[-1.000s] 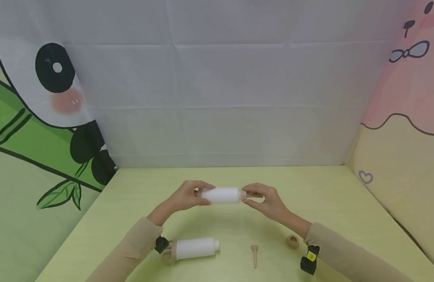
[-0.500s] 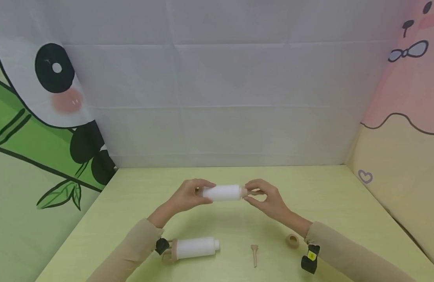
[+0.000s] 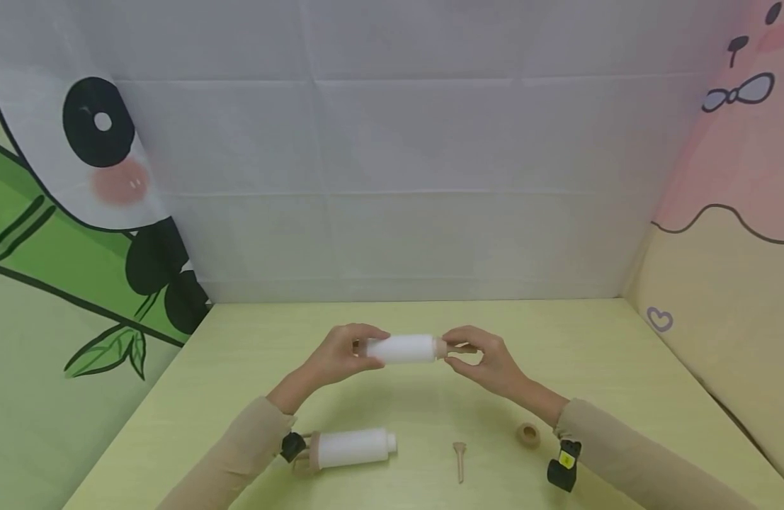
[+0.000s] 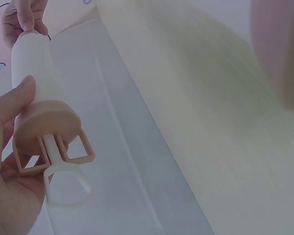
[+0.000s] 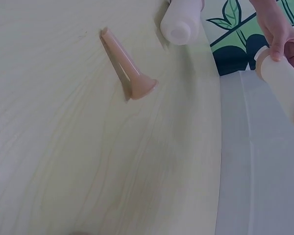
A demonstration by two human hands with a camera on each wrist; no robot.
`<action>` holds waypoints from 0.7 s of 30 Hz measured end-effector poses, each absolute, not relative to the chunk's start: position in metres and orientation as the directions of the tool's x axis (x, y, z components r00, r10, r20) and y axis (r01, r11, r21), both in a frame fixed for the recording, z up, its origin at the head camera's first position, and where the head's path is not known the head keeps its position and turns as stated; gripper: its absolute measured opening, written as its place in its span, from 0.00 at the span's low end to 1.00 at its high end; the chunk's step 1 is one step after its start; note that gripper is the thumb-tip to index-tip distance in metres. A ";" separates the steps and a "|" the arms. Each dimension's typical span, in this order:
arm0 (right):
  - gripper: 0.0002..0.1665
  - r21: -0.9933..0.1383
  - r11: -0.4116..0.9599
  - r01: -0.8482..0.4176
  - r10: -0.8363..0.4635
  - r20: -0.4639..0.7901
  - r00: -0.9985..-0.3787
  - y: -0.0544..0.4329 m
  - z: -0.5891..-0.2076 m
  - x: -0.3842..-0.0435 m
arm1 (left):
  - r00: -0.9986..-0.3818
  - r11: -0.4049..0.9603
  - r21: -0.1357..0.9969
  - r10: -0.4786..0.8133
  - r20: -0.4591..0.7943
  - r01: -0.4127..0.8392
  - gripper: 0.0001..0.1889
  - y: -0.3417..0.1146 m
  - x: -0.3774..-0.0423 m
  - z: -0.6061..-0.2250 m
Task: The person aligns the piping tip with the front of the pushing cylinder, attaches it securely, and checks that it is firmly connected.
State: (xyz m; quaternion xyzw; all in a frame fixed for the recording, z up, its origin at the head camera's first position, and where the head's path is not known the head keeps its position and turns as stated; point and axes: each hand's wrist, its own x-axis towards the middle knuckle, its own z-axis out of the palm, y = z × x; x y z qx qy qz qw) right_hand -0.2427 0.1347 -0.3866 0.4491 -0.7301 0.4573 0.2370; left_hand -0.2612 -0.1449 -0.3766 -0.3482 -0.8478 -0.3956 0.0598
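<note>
A white-barrelled icing syringe (image 3: 404,348) is held level above the table between both hands. My left hand (image 3: 337,354) grips its rear end, thumb and fingers round the barrel. The left wrist view shows the tan end cap (image 4: 49,122) with square finger loops and a white plunger handle (image 4: 52,149). At the front end, my right hand (image 3: 490,360) pinches the tan collar (image 3: 440,347) with thumb and fingers; a thin tan nozzle (image 3: 462,348) sticks out towards its palm. In the right wrist view that hand is mostly out of frame.
A second white icing syringe (image 3: 353,449) lies on the table beside the left forearm. To its right are a loose tan nozzle (image 3: 460,462) with a flared end and a tan ring (image 3: 528,435). A pale wall (image 3: 411,248) stands behind the table.
Both hands have risen slightly with the syringe, which has shifted a little to the right. Its collar stays pinched by the right hand. The things on the table have not moved.
</note>
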 end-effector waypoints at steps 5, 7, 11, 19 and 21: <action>0.18 -0.461 0.203 -0.864 -0.435 0.748 -0.501 0.134 -0.386 -0.243 | -0.740 0.464 0.590 0.533 0.410 0.661 0.20 -0.145 -0.259 -0.377; 0.17 -0.474 0.209 -0.855 -0.433 0.739 -0.516 0.134 -0.386 -0.242 | -0.737 0.465 0.582 0.530 0.421 0.667 0.20 -0.144 -0.258 -0.377; 0.16 -0.491 0.207 -0.846 -0.436 0.728 -0.529 0.134 -0.386 -0.242 | -0.738 0.469 0.580 0.528 0.421 0.666 0.20 -0.143 -0.257 -0.376; 0.17 -0.508 0.152 -0.848 -0.428 0.739 -0.520 0.133 -0.390 -0.244 | -0.734 0.456 0.588 0.536 0.418 0.668 0.20 -0.142 -0.255 -0.380; 0.17 -0.500 0.143 -0.854 -0.425 0.749 -0.509 0.132 -0.391 -0.244 | -0.735 0.453 0.592 0.536 0.416 0.666 0.20 -0.142 -0.255 -0.380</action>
